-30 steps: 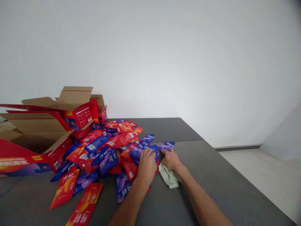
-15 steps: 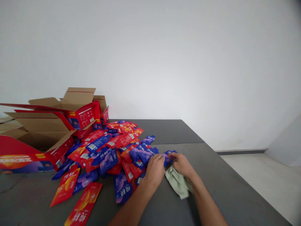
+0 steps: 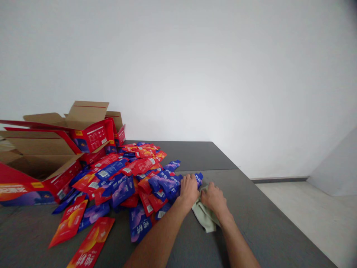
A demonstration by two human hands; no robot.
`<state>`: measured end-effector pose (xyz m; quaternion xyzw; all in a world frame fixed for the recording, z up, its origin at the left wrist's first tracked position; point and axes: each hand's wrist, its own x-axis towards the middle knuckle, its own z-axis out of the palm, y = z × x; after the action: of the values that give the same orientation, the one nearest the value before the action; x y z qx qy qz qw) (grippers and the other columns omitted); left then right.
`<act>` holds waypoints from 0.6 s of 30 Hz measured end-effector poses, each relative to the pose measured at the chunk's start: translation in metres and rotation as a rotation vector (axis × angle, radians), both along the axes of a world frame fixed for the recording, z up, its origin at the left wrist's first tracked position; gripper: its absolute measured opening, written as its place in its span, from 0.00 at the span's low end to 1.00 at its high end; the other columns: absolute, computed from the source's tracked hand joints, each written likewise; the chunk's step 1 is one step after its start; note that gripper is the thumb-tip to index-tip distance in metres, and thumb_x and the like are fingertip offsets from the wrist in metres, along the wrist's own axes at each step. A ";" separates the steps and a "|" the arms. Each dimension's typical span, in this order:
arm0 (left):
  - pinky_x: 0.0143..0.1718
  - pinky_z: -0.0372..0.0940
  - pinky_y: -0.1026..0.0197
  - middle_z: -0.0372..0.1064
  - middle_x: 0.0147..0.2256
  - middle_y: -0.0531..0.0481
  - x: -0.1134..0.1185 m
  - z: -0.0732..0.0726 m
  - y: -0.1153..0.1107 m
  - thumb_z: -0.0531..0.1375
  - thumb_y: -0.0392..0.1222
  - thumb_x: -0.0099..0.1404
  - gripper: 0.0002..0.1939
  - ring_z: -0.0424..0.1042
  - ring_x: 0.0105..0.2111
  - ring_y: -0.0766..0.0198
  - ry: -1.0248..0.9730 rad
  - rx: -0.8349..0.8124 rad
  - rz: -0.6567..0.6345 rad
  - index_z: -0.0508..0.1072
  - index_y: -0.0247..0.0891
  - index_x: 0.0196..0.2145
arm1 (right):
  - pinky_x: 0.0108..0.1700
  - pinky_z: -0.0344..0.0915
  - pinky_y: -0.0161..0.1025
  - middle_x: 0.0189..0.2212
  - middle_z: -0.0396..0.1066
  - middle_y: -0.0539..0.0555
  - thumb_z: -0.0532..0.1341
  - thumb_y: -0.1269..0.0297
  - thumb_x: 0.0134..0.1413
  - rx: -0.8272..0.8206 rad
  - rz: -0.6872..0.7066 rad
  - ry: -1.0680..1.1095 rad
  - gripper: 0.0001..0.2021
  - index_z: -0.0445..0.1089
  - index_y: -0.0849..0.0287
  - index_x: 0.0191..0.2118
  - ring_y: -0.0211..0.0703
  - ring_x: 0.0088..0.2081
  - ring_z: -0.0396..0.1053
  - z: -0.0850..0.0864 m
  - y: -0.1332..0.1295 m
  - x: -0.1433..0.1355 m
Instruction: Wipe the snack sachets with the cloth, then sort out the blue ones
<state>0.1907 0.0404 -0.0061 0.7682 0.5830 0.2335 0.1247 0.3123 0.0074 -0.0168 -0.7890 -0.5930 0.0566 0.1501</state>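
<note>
My left hand (image 3: 189,190) is closed at the right edge of the pile, fingers curled round a blue pouch (image 3: 199,178) whose end sticks out past the fingertips. Close beside it, my right hand (image 3: 214,199) is closed on a crumpled pale green cloth (image 3: 205,216) on the table; its fingertips are partly hidden. Left of my hands lie several blue pouches (image 3: 167,183) and red pouches (image 3: 145,165), heaped over one another, with white lettering and fruit pictures.
Open red cartons (image 3: 65,182) with brown flaps stand at the left, against the wall (image 3: 195,74). A loose red pouch (image 3: 92,243) lies near the front of the dark grey table (image 3: 259,223). The table's right edge slants down toward the pale floor (image 3: 295,208).
My right hand has left the blue pouch and come down and nearer onto the cloth. My left hand has moved slightly right and forward with the pouch. The view has shifted slightly.
</note>
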 end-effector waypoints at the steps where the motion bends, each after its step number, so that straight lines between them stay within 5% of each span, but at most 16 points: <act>1: 0.54 0.60 0.49 0.69 0.50 0.31 0.000 0.001 -0.002 0.62 0.29 0.54 0.26 0.67 0.52 0.45 -0.025 -0.001 0.003 0.69 0.28 0.52 | 0.43 0.66 0.49 0.40 0.75 0.72 0.58 0.61 0.57 -0.020 0.010 0.009 0.18 0.68 0.68 0.50 0.63 0.45 0.74 0.000 -0.001 0.000; 9: 0.49 0.62 0.57 0.71 0.44 0.39 -0.037 0.005 -0.025 0.54 0.31 0.62 0.12 0.70 0.47 0.55 -0.308 0.005 0.030 0.72 0.35 0.43 | 0.43 0.64 0.37 0.39 0.74 0.61 0.52 0.69 0.62 0.165 0.191 0.076 0.09 0.67 0.62 0.44 0.47 0.42 0.73 0.013 -0.002 -0.006; 14: 0.40 0.64 0.61 0.73 0.38 0.48 -0.082 0.019 -0.036 0.57 0.33 0.60 0.15 0.71 0.36 0.61 -0.997 -0.115 -0.097 0.72 0.38 0.46 | 0.40 0.66 0.39 0.36 0.69 0.56 0.52 0.69 0.62 0.567 0.426 0.277 0.09 0.67 0.59 0.43 0.46 0.38 0.69 0.040 -0.007 -0.031; 18: 0.39 0.65 0.62 0.74 0.38 0.50 -0.107 0.030 -0.046 0.63 0.36 0.56 0.22 0.72 0.35 0.63 -1.347 -0.213 -0.123 0.72 0.40 0.50 | 0.44 0.67 0.40 0.38 0.68 0.56 0.52 0.72 0.62 0.675 0.651 0.379 0.11 0.68 0.57 0.45 0.45 0.41 0.68 0.068 -0.011 -0.066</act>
<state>0.0840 -0.0059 0.0236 0.4707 0.3533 0.5944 0.5481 0.2464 -0.0036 0.0510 -0.4464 -0.7560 0.0477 0.4764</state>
